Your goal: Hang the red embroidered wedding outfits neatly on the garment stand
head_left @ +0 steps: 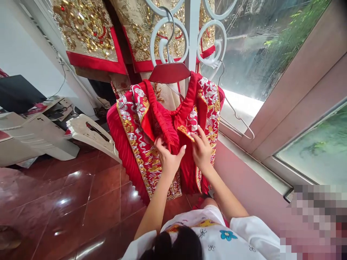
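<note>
A red jacket (pixel 135 144) with silver and gold embroidery hangs in front of me on a dark red hanger (pixel 170 73). Inside its open front is a pleated red inner garment (pixel 166 124). My left hand (pixel 168 160) has its fingers curled at the left front edge, and its thumb sticks out over the red cloth. With fingers bent over the gold-trimmed right flap, my right hand (pixel 202 150) grips that edge. Cloth hides some fingertips of both hands.
Gold-beaded garments (pixel 84 32) with red borders hang behind. A white metal grille (pixel 192 36) carries the hanger's hook. At the right are an empty wire hanger (pixel 240 119) and a window (pixel 244 54). A white plastic chair (pixel 92 133) stands left on the red tiled floor (pixel 67 202).
</note>
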`<state>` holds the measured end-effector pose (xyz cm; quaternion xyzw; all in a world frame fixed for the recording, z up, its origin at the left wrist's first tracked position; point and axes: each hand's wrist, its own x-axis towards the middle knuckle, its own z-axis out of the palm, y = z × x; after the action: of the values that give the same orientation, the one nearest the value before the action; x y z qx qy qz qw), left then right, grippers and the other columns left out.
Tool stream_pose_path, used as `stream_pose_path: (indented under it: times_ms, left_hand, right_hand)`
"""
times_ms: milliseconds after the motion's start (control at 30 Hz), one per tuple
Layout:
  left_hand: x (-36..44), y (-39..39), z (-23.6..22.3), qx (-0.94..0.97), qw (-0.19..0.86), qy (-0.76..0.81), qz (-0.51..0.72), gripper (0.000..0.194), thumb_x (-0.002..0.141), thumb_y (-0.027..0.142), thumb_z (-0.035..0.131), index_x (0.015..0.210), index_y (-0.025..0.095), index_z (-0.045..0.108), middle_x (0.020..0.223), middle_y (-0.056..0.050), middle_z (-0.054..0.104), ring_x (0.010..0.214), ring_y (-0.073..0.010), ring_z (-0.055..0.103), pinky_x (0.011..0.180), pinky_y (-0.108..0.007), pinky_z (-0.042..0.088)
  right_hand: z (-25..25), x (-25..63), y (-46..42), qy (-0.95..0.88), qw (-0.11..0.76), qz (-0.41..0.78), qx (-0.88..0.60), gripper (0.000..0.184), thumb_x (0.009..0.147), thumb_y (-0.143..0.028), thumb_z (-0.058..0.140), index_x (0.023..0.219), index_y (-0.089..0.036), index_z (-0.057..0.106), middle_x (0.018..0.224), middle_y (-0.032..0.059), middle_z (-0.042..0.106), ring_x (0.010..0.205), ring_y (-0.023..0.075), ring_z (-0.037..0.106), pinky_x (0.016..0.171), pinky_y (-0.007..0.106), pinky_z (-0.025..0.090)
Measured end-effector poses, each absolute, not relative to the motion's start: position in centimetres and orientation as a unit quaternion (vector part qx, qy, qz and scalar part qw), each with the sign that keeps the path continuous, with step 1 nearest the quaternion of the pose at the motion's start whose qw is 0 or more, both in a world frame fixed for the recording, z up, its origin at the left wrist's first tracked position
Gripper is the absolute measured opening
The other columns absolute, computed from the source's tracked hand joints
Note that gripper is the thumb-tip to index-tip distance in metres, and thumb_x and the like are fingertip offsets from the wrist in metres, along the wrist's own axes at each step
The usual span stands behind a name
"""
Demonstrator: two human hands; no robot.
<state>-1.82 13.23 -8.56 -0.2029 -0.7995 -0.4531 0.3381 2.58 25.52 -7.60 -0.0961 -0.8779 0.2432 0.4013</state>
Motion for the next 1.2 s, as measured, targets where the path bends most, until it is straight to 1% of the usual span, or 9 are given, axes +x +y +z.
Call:
stream_pose_path:
  times_ms: [167,367,567,700,800,867,933,1033,1200]
  left_hand:
    - [-2.2,12.6,-9.1,-0.247,0.372,-0.766,-0.463,0.012,0.089,0.029,0.046,0.095,0.019,0.047,0.091,-0.011,0.059,0.087,-0.0176,0.061,0.077,-0.031,0.052]
    - [-1.2,12.8,-8.2,-0.303,0.418,-0.736,-0.438,0.004,0.085,0.020,0.051,0.087,0.017,0.052,0.077,-0.003,0.059,0.070,-0.0117,0.059,0.064,-0.022,0.050]
    - [-1.8,9.0,-4.5,-0.345,0.497,-0.673,-0.426,0.027,0.089,0.026,0.037,0.099,0.016,0.060,0.089,-0.008,0.065,0.086,-0.0175,0.061,0.079,-0.031,0.050]
    - [-5.7,5.7,0.1,-0.238,0.627,-0.650,-0.357,0.023,0.085,0.026,0.049,0.103,0.018,0.061,0.100,-0.008,0.064,0.102,-0.0201,0.057,0.096,-0.037,0.042]
    - [-10.0,3.3,2.7,-0.180,0.552,-0.706,-0.405,0.050,0.085,0.038,0.050,0.128,0.014,0.045,0.132,-0.013,0.048,0.125,-0.0210,0.044,0.107,-0.038,0.034]
    - [-12.4,2.1,3.4,-0.185,0.457,-0.747,-0.445,0.049,0.086,0.047,0.045,0.122,0.014,0.048,0.123,-0.013,0.054,0.113,-0.0201,0.052,0.097,-0.034,0.041]
    - [-13.9,1.3,3.4,-0.187,0.402,-0.778,-0.444,0.044,0.086,0.055,0.039,0.092,0.015,0.058,0.089,-0.007,0.061,0.084,-0.0172,0.056,0.076,-0.029,0.043]
    - [-14.2,0.3,3.5,-0.194,0.404,-0.805,-0.389,0.051,0.086,0.062,0.037,0.063,0.017,0.046,0.059,0.000,0.043,0.059,-0.0117,0.039,0.059,-0.026,0.030]
    - [-13.9,-1.9,5.1,-0.262,0.391,-0.806,-0.360,0.059,0.084,0.068,0.036,0.071,0.014,0.054,0.066,0.001,0.049,0.063,-0.0092,0.036,0.062,-0.023,0.031]
  right_hand:
    - [-7.7,4.7,25.4,-0.774,0.483,0.385,-0.141,0.043,0.094,-0.032,0.031,0.123,-0.017,0.059,0.124,0.0101,0.058,0.116,0.0178,0.056,0.101,0.036,0.047]
    - [-8.5,5.2,23.2,-0.781,0.512,0.357,-0.003,0.041,0.090,-0.019,0.043,0.129,-0.018,0.054,0.136,0.0095,0.047,0.127,0.0186,0.047,0.105,0.034,0.044]
    - [-5.2,5.3,23.7,-0.759,0.574,0.305,0.010,0.032,0.082,-0.016,0.055,0.114,-0.015,0.061,0.123,0.0123,0.058,0.116,0.0204,0.056,0.098,0.038,0.049]
    - [-1.2,4.1,22.7,-0.768,0.522,0.359,0.091,0.022,0.087,-0.022,0.052,0.106,-0.015,0.061,0.100,0.0063,0.066,0.091,0.0137,0.064,0.083,0.028,0.054]
    - [0.7,1.9,21.0,-0.837,0.435,0.316,0.096,0.051,0.083,-0.044,0.057,0.122,-0.011,0.053,0.108,0.0122,0.062,0.092,0.0190,0.061,0.074,0.030,0.053]
    - [1.1,0.3,19.8,-0.891,0.378,0.247,0.053,0.058,0.081,-0.045,0.058,0.124,-0.008,0.050,0.108,0.0165,0.060,0.090,0.0233,0.059,0.067,0.031,0.049]
    - [1.4,-1.0,19.4,-0.919,0.324,0.222,0.021,0.034,0.085,-0.030,0.050,0.109,-0.007,0.057,0.095,0.0149,0.061,0.079,0.0208,0.057,0.062,0.029,0.043]
    - [2.6,-1.9,20.7,-0.875,0.309,0.369,0.056,0.019,0.082,-0.015,0.038,0.077,-0.011,0.056,0.070,0.0062,0.056,0.063,0.0124,0.049,0.060,0.025,0.038]
    - [6.3,-1.7,25.3,-0.652,0.278,0.692,0.132,0.013,0.074,-0.026,0.045,0.071,-0.015,0.052,0.062,-0.0004,0.050,0.053,0.0074,0.044,0.051,0.019,0.034]
